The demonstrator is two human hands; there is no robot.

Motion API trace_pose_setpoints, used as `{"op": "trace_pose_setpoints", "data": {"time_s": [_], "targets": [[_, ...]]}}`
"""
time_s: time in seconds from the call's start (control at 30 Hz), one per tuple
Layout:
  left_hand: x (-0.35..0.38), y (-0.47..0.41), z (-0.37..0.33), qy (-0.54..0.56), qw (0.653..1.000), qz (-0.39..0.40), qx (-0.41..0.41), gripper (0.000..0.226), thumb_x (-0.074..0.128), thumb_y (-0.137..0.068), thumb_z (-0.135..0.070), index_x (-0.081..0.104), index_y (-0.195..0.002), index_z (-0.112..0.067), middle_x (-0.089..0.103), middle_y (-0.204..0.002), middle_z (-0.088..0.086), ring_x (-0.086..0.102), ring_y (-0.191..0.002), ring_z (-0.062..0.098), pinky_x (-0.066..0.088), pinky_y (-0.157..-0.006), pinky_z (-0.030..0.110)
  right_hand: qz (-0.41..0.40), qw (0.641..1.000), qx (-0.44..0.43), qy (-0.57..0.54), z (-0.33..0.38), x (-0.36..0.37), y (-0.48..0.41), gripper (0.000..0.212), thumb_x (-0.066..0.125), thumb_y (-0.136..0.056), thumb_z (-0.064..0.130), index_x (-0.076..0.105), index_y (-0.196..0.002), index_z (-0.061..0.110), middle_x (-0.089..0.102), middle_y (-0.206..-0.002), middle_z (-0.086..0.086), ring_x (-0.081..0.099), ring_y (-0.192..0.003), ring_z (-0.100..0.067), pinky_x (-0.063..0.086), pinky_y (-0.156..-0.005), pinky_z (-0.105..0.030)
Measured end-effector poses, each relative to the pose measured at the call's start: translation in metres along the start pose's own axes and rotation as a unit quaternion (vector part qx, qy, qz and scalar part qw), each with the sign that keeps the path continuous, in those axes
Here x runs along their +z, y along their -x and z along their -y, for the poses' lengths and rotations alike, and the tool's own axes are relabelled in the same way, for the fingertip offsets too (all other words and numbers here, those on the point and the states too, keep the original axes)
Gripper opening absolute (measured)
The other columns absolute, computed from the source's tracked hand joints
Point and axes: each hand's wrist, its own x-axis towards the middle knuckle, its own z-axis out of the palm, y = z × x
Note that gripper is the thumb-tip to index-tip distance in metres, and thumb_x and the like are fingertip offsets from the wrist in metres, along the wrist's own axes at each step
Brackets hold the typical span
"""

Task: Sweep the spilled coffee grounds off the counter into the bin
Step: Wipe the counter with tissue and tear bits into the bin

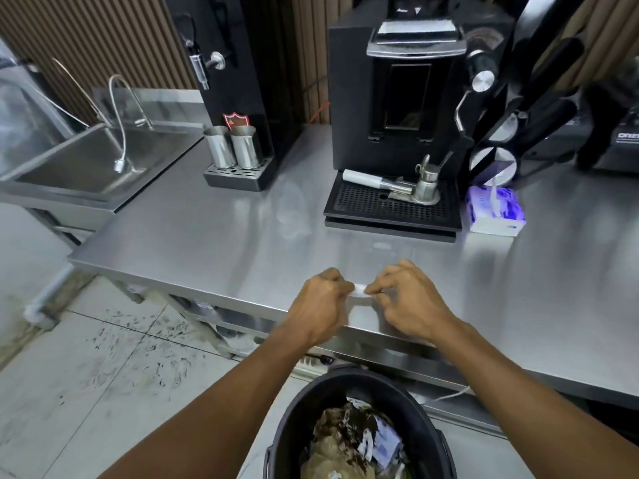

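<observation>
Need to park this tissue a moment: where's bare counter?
The counter is bare between the pitcher tray and the drip tray, to its front edge left of the left hand; also right of the right hand, before the tissue pack. Back right is crowded.

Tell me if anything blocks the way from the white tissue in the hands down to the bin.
Nothing visible does. The left hand and right hand pinch the white tissue near the counter edge; the black bin stands open below.

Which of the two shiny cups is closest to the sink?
The left cup; it stands on the side towards the sink, while the right cup is farther away.
</observation>
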Motion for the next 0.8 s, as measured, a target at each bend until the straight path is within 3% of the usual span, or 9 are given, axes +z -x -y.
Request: {"op": "trace_pose_setpoints", "data": {"time_s": [0.13,0.23,0.37,0.5,0.6,0.67,0.8], "targets": [[-0.015,-0.028,0.05,0.017,0.998,-0.06,-0.028,0.03,0.048,-0.084,-0.009,0.077,-0.093,-0.011,0.062,-0.079,0.007,0.06,-0.064,0.026,0.054,-0.062,0.038,-0.017,0.997,-0.065,0.043,0.019,0.014,-0.07,0.018,0.065,-0.086,0.014,0.077,-0.095,0.024,0.066,-0.088,0.013,0.037,-0.085,-0.01,0.039,-0.081,-0.027],[-0.028,-0.056,0.09,0.03,0.995,-0.089,-0.047,0.031,0.048,-0.081,-0.007,0.078,-0.091,-0.01,0.063,-0.076,0.009,0.06,-0.065,0.026,0.052,-0.062,0.034,-0.018,0.993,-0.09,0.08,0.031,0.022,-0.134,0.018,0.064,-0.085,0.016,0.077,-0.095,0.025,0.068,-0.089,0.013,0.041,-0.088,-0.014,0.04,-0.084,-0.032],[-0.045,-0.115,0.147,0.023,0.995,-0.085,-0.045,0.027,0.047,-0.078,-0.007,0.074,-0.076,-0.011,0.058,-0.066,0.008,0.056,-0.065,0.027,0.042,-0.06,0.032,-0.016,0.981,-0.101,0.168,0.041,0.032,-0.218,0.021,0.063,-0.081,0.015,0.077,-0.091,0.027,0.071,-0.088,0.012,0.038,-0.085,-0.013,0.038,-0.081,-0.034],[-0.038,-0.169,0.187,0.01,0.997,-0.05,-0.058,0.025,0.049,-0.078,-0.003,0.073,-0.076,-0.011,0.051,-0.066,0.005,0.054,-0.068,0.028,0.033,-0.059,0.03,0.032,0.96,-0.069,0.268,0.038,0.042,-0.274,0.021,0.063,-0.081,0.013,0.075,-0.092,0.027,0.068,-0.086,0.006,0.037,-0.09,-0.017,0.022,-0.075,-0.029],[-0.021,-0.187,0.191,0.025,0.997,-0.011,-0.07,0.025,0.048,-0.078,0.002,0.07,-0.076,-0.011,0.045,-0.071,0.002,0.052,-0.075,0.029,0.034,-0.063,0.029,0.071,0.946,-0.02,0.317,0.033,0.052,-0.295,0.018,0.062,-0.082,0.011,0.073,-0.09,0.022,0.06,-0.092,-0.006,0.04,-0.087,-0.021,0.032,-0.079,-0.032],[-0.009,-0.193,0.19,0.039,0.997,-0.001,-0.065,0.025,0.049,-0.08,0.003,0.07,-0.076,-0.009,0.045,-0.073,0.003,0.053,-0.077,0.031,0.036,-0.063,0.031,0.093,0.933,-0.003,0.347,0.03,0.058,-0.303,0.007,0.064,-0.08,0.01,0.066,-0.081,0.017,0.057,-0.086,-0.006,0.047,-0.095,-0.024,0.033,-0.08,-0.034],[0.002,-0.193,0.184,0.063,0.996,-0.004,-0.062,0.03,0.052,-0.08,-0.002,0.079,-0.089,-0.011,0.057,-0.085,0.011,0.056,-0.076,0.028,0.049,-0.069,0.034,0.149,0.904,-0.023,0.399,0.037,0.055,-0.307,0.018,0.063,-0.083,0.019,0.047,-0.074,0.017,0.049,-0.081,-0.006,0.048,-0.097,-0.023,0.035,-0.083,-0.037]]}}
